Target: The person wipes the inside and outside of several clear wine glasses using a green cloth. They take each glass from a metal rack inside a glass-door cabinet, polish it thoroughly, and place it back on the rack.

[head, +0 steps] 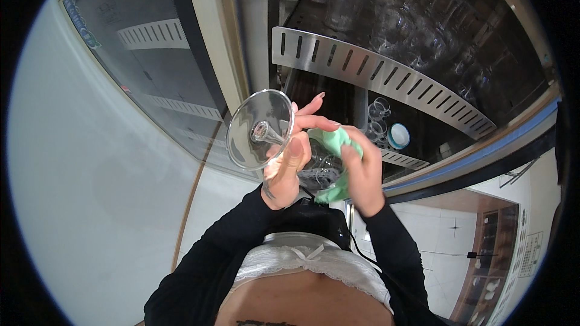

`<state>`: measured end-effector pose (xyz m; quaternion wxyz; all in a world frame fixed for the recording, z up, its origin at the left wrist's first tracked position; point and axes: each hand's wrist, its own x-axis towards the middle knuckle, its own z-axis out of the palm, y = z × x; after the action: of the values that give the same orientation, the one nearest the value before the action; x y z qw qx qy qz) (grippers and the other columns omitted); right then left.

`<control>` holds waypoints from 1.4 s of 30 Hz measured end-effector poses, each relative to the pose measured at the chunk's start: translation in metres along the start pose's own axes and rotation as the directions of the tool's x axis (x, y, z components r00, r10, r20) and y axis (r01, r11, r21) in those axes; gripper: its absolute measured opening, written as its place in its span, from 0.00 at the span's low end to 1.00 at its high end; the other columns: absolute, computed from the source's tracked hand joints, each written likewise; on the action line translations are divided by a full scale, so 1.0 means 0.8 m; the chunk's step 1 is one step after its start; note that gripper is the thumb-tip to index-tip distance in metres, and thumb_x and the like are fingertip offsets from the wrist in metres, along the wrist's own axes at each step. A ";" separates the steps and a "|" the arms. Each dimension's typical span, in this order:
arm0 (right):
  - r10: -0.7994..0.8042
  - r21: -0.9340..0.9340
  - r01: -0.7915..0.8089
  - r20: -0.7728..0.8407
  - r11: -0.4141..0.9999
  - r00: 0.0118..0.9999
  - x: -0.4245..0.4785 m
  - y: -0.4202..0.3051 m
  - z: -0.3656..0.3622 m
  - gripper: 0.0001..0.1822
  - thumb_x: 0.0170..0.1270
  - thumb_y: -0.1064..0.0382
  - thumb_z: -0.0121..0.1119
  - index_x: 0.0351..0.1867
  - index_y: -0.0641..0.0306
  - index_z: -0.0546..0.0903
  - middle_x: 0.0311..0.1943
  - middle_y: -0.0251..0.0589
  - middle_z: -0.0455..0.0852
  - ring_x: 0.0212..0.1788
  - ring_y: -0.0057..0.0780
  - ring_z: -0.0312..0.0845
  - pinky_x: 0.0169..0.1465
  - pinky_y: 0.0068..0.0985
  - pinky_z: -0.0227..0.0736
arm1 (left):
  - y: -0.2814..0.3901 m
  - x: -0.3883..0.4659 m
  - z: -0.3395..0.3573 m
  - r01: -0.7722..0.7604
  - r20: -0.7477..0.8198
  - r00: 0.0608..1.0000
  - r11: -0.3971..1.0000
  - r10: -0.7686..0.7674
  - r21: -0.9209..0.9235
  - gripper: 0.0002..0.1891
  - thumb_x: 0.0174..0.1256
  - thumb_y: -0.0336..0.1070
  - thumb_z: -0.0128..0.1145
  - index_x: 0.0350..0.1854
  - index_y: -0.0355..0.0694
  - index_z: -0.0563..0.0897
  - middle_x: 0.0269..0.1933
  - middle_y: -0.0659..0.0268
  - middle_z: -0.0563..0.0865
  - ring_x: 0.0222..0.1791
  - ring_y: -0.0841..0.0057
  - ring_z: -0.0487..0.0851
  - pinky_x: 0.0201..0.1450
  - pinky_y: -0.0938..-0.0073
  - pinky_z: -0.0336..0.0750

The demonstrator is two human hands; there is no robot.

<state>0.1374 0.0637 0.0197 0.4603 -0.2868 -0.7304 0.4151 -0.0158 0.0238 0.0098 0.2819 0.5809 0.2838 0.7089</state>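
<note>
My left hand (290, 158) holds a clear stemmed wine glass (258, 129) by its stem, tilted so that the round foot points up and to the left. The bowl lies to the right, between my hands, partly hidden by fingers and cloth. A light green cloth (334, 141) is in my right hand (368, 170), pressed against the bowl; part of it hangs below the glass. The fingers of my right hand are slightly blurred. Two fingers of my left hand stretch out towards the cloth.
An open cabinet stands ahead, with slotted metal shelf guards (358, 63). Clear glassware (340, 4) fills its upper shelf. Lower down are small glasses (378, 108) and a white bowl with a blue rim (399, 136). A glass door (136, 45) is at the left.
</note>
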 end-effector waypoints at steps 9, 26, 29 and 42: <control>-0.343 -0.189 0.339 0.010 0.922 0.939 -0.019 0.000 -0.006 0.17 0.62 0.61 0.55 0.49 0.68 0.82 0.50 0.49 0.82 0.51 0.42 0.79 0.56 0.34 0.72 | 0.008 0.008 0.007 -0.009 -0.031 0.999 0.998 0.011 0.058 0.26 0.82 0.46 0.31 0.26 0.36 0.74 0.51 0.50 0.84 0.72 0.56 0.67 0.75 0.53 0.45; 0.277 0.382 -0.261 0.015 0.887 0.961 -0.028 0.017 -0.004 0.17 0.68 0.64 0.44 0.50 0.73 0.78 0.45 0.38 0.82 0.47 0.20 0.75 0.52 0.20 0.69 | 0.015 0.008 0.007 0.068 -0.022 0.997 0.994 -0.070 -0.084 0.30 0.81 0.51 0.30 0.20 0.37 0.72 0.46 0.54 0.87 0.71 0.56 0.69 0.75 0.53 0.48; -0.080 0.090 0.077 0.021 0.993 0.997 -0.026 0.005 -0.009 0.22 0.69 0.57 0.47 0.53 0.74 0.77 0.47 0.48 0.82 0.51 0.35 0.78 0.58 0.29 0.68 | 0.018 0.010 0.004 0.044 0.005 0.999 0.994 -0.043 -0.097 0.30 0.81 0.50 0.31 0.16 0.40 0.66 0.52 0.52 0.85 0.73 0.55 0.65 0.76 0.52 0.44; 0.365 0.542 -0.543 0.407 0.642 0.838 -0.018 0.033 -0.030 0.30 0.67 0.52 0.47 0.65 0.72 0.69 0.57 0.45 0.78 0.58 0.29 0.75 0.64 0.24 0.64 | 0.006 0.016 0.005 0.000 0.241 0.969 0.978 0.051 -0.207 0.29 0.78 0.48 0.32 0.26 0.35 0.81 0.37 0.61 0.87 0.68 0.55 0.72 0.78 0.50 0.36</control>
<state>0.1664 0.0733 -0.0039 0.3091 -0.2313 -0.5019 0.7740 -0.0145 0.0302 0.0223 0.3640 0.6354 0.1644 0.6609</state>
